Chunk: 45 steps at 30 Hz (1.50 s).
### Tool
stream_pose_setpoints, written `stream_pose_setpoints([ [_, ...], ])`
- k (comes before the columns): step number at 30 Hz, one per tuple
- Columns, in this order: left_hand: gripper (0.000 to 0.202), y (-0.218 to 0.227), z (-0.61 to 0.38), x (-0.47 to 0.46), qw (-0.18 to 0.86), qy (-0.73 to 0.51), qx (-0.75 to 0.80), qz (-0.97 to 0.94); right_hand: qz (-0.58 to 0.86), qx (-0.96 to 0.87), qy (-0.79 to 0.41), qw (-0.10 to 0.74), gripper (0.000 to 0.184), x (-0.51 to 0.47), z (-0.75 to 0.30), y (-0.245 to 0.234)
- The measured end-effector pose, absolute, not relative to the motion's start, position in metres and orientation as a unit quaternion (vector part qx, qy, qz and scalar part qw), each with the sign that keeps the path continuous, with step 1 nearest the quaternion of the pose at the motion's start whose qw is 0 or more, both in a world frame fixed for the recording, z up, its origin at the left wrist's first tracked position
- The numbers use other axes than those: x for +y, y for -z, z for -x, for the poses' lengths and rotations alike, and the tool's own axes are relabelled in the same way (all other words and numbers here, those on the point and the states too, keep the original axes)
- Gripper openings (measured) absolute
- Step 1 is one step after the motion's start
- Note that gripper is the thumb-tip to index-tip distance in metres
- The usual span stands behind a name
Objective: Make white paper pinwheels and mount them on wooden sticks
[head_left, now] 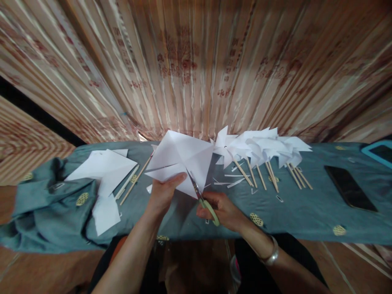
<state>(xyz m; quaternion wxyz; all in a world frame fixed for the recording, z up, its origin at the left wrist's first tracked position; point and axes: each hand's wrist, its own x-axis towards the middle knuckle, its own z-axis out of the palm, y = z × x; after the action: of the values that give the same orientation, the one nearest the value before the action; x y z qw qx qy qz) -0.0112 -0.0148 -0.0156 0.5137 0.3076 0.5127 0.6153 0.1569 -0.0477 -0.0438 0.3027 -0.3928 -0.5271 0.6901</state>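
Observation:
A creased square sheet of white paper (196,153) is held up over the cloth-covered table by my left hand (165,190), its thumb on top near the lower edge. One slit runs in from the sheet's left side. My right hand (222,208) grips scissors (210,210) with light green handles. Their blades lie over the paper's lower corner and point toward its middle. Whether the blades are fully closed is hard to see. To the right lie several white paper pinwheels (260,145) on wooden sticks.
Loose white sheets (114,167) and thin sticks (131,188) lie on the left. Narrow paper strips (235,179) are scattered before the pinwheels. A black phone (350,188) and a blue-edged device (379,151) are at right. A patterned curtain (183,81) hangs behind the table.

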Motion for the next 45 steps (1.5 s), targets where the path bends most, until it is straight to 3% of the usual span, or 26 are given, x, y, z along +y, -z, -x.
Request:
stream_pose_setpoints([
  [9,0.044,0.016,0.029,-0.01,0.469,-0.63,0.499,-0.366,0.434,-0.547,-0.679,0.225,0.047,-0.032,-0.214,0.039],
  [18,0.039,0.02,0.023,-0.022,0.483,-0.514,0.592,-0.39,0.429,-0.479,-0.608,0.465,0.054,-0.011,-0.231,0.043],
  [25,0.018,0.028,0.013,-0.032,0.558,-0.389,0.552,-0.482,0.439,-0.483,-0.624,0.43,0.038,-0.01,-0.214,0.04],
  [30,0.026,0.028,0.009,-0.033,0.642,-0.391,0.504,-0.426,0.453,-0.427,-0.664,0.413,0.033,-0.011,-0.216,0.04],
  [36,0.049,0.018,0.001,-0.036,0.765,-0.483,0.326,-0.276,0.441,-0.305,-0.665,0.521,0.027,-0.007,-0.206,0.043],
  [39,0.046,0.017,-0.005,-0.038,0.762,-0.495,0.305,-0.286,0.416,-0.273,-0.669,0.552,0.026,-0.006,-0.195,0.042],
  [45,0.037,0.029,-0.028,-0.038,0.661,-0.5,0.408,-0.383,0.409,-0.284,-0.642,0.582,0.027,-0.013,-0.172,0.046],
])
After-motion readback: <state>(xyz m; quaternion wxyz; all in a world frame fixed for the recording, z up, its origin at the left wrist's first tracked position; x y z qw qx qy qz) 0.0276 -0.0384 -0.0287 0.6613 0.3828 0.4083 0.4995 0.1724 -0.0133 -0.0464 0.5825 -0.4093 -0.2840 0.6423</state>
